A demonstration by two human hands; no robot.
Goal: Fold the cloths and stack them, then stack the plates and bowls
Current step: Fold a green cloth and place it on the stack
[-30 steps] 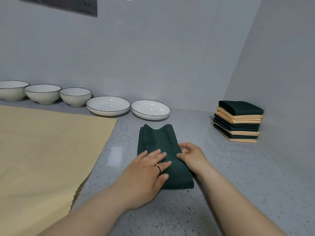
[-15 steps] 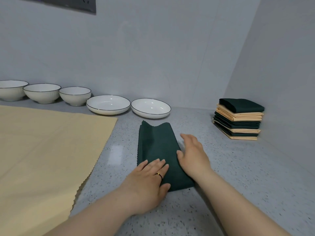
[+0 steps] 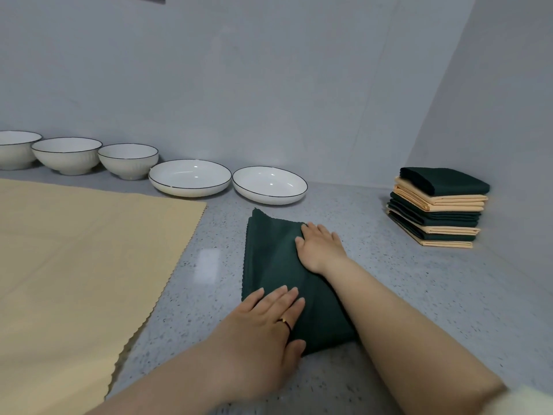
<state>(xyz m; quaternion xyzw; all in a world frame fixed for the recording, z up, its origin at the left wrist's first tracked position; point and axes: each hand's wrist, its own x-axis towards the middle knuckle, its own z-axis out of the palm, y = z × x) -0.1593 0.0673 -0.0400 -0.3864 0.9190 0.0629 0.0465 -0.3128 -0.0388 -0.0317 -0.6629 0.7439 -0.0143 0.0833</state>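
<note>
A dark green cloth (image 3: 270, 259), folded into a long strip, lies on the grey counter in the middle. My left hand (image 3: 269, 319) presses flat on its near end. My right hand (image 3: 321, 247) lies flat on its far right edge, fingers straight. A stack of folded green and tan cloths (image 3: 438, 208) stands in the right corner. A large tan cloth (image 3: 80, 253) is spread out on the left. Along the back wall stand three white bowls (image 3: 67, 154) and two white plates (image 3: 190, 176) (image 3: 269, 184), side by side.
Walls close the counter at the back and on the right. Speckled grey counter (image 3: 398, 283) shows between the green cloth and the stack, and in a strip between the two flat cloths.
My right hand has slid from the near end of the green cloth up along its right edge toward the far end, flattening out. My left hand has stayed on the near end.
</note>
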